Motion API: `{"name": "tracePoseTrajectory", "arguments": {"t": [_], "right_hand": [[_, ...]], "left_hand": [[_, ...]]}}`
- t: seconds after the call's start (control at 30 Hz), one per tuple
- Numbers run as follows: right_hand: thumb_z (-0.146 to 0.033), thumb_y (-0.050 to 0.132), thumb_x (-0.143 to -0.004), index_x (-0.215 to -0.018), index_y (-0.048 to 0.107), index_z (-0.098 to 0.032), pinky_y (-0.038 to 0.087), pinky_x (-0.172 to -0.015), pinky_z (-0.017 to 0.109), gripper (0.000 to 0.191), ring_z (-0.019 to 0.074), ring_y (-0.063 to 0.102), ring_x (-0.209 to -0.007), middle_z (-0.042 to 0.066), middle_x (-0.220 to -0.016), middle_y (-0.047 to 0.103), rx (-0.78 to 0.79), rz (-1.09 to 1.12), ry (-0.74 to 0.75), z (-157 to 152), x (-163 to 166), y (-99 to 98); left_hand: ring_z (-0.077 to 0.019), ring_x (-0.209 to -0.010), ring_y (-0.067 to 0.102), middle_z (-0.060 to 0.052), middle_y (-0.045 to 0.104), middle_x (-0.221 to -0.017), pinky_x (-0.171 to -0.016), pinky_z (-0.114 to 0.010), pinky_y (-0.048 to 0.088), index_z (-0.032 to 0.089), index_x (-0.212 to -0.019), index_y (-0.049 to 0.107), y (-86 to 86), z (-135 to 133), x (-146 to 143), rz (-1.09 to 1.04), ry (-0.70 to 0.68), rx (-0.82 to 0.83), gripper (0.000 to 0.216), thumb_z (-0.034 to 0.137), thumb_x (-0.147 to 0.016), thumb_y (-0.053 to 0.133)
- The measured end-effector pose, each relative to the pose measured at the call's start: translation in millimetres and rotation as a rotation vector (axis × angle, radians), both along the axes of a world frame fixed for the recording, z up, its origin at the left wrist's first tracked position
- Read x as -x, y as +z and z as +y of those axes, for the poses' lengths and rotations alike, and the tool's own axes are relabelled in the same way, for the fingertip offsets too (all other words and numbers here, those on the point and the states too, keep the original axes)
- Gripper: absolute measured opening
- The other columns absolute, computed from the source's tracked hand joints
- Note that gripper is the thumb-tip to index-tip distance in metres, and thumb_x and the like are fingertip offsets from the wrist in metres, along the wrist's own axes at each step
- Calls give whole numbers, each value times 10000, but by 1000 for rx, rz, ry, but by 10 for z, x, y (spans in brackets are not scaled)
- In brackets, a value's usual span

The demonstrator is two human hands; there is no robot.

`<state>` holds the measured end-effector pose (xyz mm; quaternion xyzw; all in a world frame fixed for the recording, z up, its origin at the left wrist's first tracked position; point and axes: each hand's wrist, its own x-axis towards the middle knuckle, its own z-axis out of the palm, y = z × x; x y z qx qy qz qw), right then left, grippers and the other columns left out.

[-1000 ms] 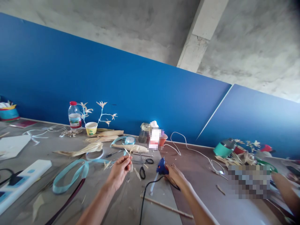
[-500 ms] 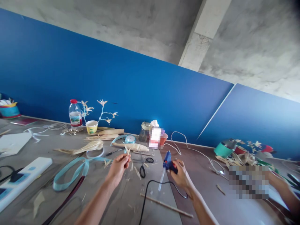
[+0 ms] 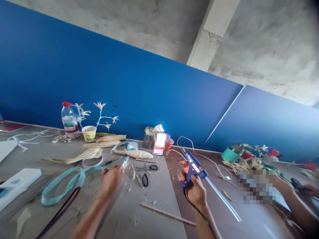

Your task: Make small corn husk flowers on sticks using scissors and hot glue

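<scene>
My right hand (image 3: 195,189) is wrapped around a blue hot glue gun (image 3: 193,166), raised over the brown part of the table. A long clear glue stick (image 3: 223,199) sticks out of its back toward the lower right, and its black cord runs down along my wrist. My left hand (image 3: 113,177) is low over the grey tabletop with its fingers closed. A small light-blue and pale strip (image 3: 125,161) shows at its fingertips; the rest is hidden. Near that hand lie black-handled scissors (image 3: 145,180), a pen (image 3: 112,160) and scraps of dried husk (image 3: 132,172).
At the back stand a bottle (image 3: 69,119), a yellow paper cup (image 3: 89,133) with husk flowers, and a glass jar (image 3: 149,137). Light-blue ribbon (image 3: 61,189) and a power strip (image 3: 21,186) lie left. A thin stick (image 3: 166,214) lies in front. Another person's hand (image 3: 284,186) is at right.
My right hand has turned the glue gun, so its stick now points right, and raised it slightly. My left hand has moved left and lower, its back turned up. The view has swung slightly right.
</scene>
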<state>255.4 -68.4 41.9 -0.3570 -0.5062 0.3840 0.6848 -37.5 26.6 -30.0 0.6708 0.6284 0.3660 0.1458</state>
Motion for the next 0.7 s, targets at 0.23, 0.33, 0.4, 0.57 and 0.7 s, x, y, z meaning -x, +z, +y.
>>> {"name": "tracePoseTrajectory", "arguments": {"t": [0.23, 0.33, 0.4, 0.57, 0.7], "right_hand": [[-385, 644, -684, -950, 577, -201, 345, -510, 252, 330, 103, 400, -515, -25, -598, 458, 132, 166, 122, 207, 327, -228], [-400, 630, -708, -909, 577, -179, 317, -479, 240, 303, 106, 417, -501, -25, -555, 461, 207, 168, 241, 218, 399, -286], [-427, 616, -718, -896, 572, -172, 314, -469, 240, 313, 112, 443, -496, -16, -566, 487, 253, 145, 284, 213, 414, -294], [-471, 582, -738, -871, 552, -176, 296, -451, 228, 325, 76, 368, -400, -58, -467, 441, 303, 175, 291, 231, 410, -340], [-421, 566, -770, -873, 534, -176, 287, -464, 222, 268, 67, 351, -400, -69, -449, 426, 300, 189, 304, 250, 407, -397]], "left_hand": [[-217, -738, 588, -61, 659, -755, -796, -378, 303, 188, -788, 617, 63, -42, -6, 256, 10, 121, 180, 157, -744, 445], [-216, -849, 583, -74, 658, -894, -814, -374, 294, 205, -856, 621, 164, -86, -67, 362, 40, 97, 212, 193, -789, 419], [-198, -866, 578, -50, 659, -874, -804, -348, 295, 220, -831, 628, 222, -132, -135, 340, -2, 14, 229, 199, -810, 401], [-154, -707, 569, -15, 643, -749, -744, -311, 300, 209, -719, 606, 228, -244, -308, 270, -218, -57, 192, 218, -799, 432], [-153, -699, 548, -10, 614, -727, -749, -319, 298, 197, -702, 562, 160, -261, -358, 285, -177, -98, 121, 174, -757, 457]]}}
